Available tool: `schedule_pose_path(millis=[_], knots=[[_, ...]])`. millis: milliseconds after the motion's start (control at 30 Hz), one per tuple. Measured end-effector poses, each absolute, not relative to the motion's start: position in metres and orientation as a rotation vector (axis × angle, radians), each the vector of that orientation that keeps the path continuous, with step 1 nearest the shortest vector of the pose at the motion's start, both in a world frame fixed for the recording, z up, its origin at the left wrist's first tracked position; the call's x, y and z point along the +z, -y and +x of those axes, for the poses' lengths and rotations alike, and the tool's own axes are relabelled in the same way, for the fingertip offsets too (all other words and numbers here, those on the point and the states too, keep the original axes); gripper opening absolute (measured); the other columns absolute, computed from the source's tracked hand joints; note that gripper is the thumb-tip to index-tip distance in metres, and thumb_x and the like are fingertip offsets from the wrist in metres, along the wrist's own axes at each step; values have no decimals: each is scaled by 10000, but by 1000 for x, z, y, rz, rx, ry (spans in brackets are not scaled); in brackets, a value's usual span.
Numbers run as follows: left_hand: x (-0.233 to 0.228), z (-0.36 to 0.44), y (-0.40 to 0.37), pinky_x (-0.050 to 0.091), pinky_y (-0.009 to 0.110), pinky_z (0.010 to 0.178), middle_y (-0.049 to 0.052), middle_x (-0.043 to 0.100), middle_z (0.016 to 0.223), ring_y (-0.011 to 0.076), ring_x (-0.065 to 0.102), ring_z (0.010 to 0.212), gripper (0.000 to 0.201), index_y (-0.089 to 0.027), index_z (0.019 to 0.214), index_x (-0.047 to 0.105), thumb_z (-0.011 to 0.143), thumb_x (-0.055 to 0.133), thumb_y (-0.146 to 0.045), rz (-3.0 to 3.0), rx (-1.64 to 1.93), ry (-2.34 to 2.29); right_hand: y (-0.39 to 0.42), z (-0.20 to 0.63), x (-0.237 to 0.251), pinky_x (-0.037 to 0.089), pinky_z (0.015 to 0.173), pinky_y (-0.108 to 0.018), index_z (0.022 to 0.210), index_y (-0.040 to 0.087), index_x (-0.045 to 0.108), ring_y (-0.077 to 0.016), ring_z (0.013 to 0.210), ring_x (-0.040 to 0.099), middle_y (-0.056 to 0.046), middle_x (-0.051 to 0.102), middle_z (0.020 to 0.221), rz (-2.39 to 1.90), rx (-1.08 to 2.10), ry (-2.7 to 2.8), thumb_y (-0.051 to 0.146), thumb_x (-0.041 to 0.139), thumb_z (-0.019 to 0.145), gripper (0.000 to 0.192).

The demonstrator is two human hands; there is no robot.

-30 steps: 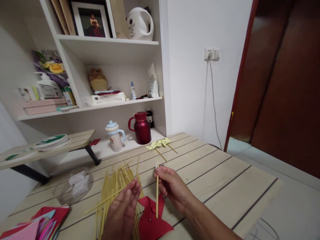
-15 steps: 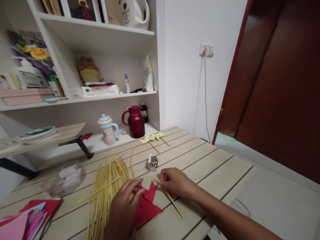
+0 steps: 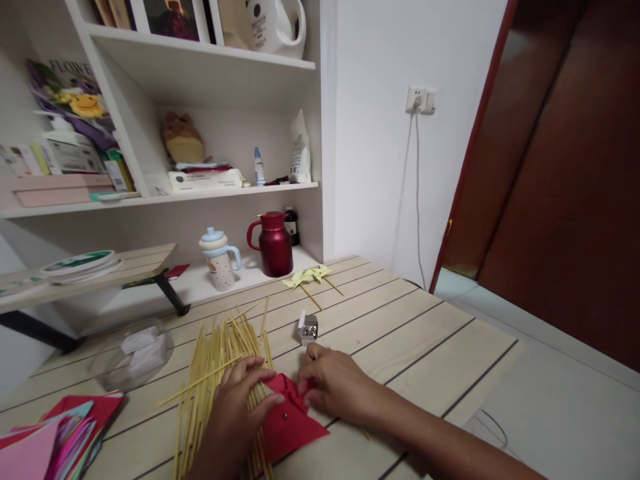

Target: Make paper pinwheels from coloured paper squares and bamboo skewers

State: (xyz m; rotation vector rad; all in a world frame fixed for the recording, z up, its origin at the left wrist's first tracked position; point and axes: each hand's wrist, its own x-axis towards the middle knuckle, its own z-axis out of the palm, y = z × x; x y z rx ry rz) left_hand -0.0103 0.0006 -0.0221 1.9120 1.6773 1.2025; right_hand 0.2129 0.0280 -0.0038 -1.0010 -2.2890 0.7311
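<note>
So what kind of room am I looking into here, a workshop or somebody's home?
Most likely a room in a home, used for paper crafts. White shelves hold a soft toy and household bottles, a red jug stands below, and the wooden table carries bamboo sticks and coloured paper.

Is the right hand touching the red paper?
Touching. The head view shows the right hand with its fingertips pressed down on the top edge of the red paper, no gap between them.

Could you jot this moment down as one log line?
left hand: on red paper pinwheel | right hand: pinching its top edge | bamboo sticks: piled alongside
</note>
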Motion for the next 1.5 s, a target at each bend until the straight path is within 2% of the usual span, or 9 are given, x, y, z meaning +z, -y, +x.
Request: schedule_pose_path(millis=[200, 300, 500, 767, 967, 1033, 1167, 1367, 1500], knots=[[-26, -7, 1, 426, 480, 923, 90, 723, 1012, 345, 623, 1017, 152, -307, 667, 774, 553, 759, -208, 1872, 1217, -1709, -42, 207, -14, 425, 655, -236, 739, 217, 742, -156, 707, 574, 8, 639, 760, -936, 891, 2165, 62, 703, 698, 165], [-21, -6, 2, 449, 419, 865, 71, 724, 869, 295, 644, 900, 45, -286, 620, 739, 643, 705, -269, 1792, 1281, -1708, -43, 208, -14, 442, 644, -231, 749, 200, 732, -153, 714, 571, -2, 626, 787, -899, 972, 2092, 71, 693, 721, 138], [-23, -9, 2, 480, 343, 660, 40, 708, 682, 232, 641, 648, 242, -233, 716, 695, 709, 670, -474, 1448, 1419, -1750, -45, 208, -14, 429, 599, -220, 715, 187, 672, -140, 681, 543, -4, 590, 808, -840, 1005, 2008, 14, 655, 700, 174], [-22, -5, 4, 501, 394, 756, 75, 719, 811, 268, 666, 782, 423, -187, 912, 698, 639, 730, -508, 1328, 1442, -1648, -41, 213, -8, 413, 751, -291, 690, 200, 613, -184, 834, 558, -27, 601, 870, -760, 739, 2020, -11, 520, 771, 245], [-14, 5, 7, 462, 423, 861, 130, 667, 1119, 278, 614, 962, 628, -161, 1138, 639, 599, 789, -445, 1321, 1542, -1596, -34, 211, 4, 412, 798, -329, 728, 218, 643, -204, 876, 567, -40, 626, 889, -669, 566, 2034, 24, 530, 807, 238], [-11, 7, 7, 447, 424, 894, 123, 680, 1115, 278, 614, 981, 653, -167, 1126, 642, 548, 831, -405, 1280, 1576, -1578, -31, 211, 7, 441, 786, -319, 720, 219, 639, -197, 865, 587, -42, 628, 893, -583, 617, 2014, 51, 538, 830, 225], [-6, 5, 8, 493, 421, 838, 112, 739, 902, 277, 668, 872, 490, -160, 930, 698, 536, 842, -415, 1123, 1558, -1521, -26, 210, 12, 471, 809, -324, 706, 220, 631, -196, 892, 609, -50, 629, 923, -519, 748, 1916, 86, 551, 859, 218], [4, 3, 16, 541, 321, 726, 47, 740, 886, 212, 710, 795, 820, -217, 1338, 492, 624, 814, -462, 890, 1591, -1306, -27, 208, 6, 472, 842, -342, 684, 210, 636, -201, 921, 600, -50, 601, 975, -574, 787, 1867, 39, 587, 800, 212], [9, 3, 20, 520, 247, 702, 9, 735, 851, 146, 692, 727, 813, -261, 1378, 448, 668, 809, -418, 798, 1581, -1153, -33, 208, 0, 445, 917, -369, 727, 211, 664, -207, 1012, 577, -51, 581, 1034, -635, 798, 1847, -36, 499, 747, 297]])
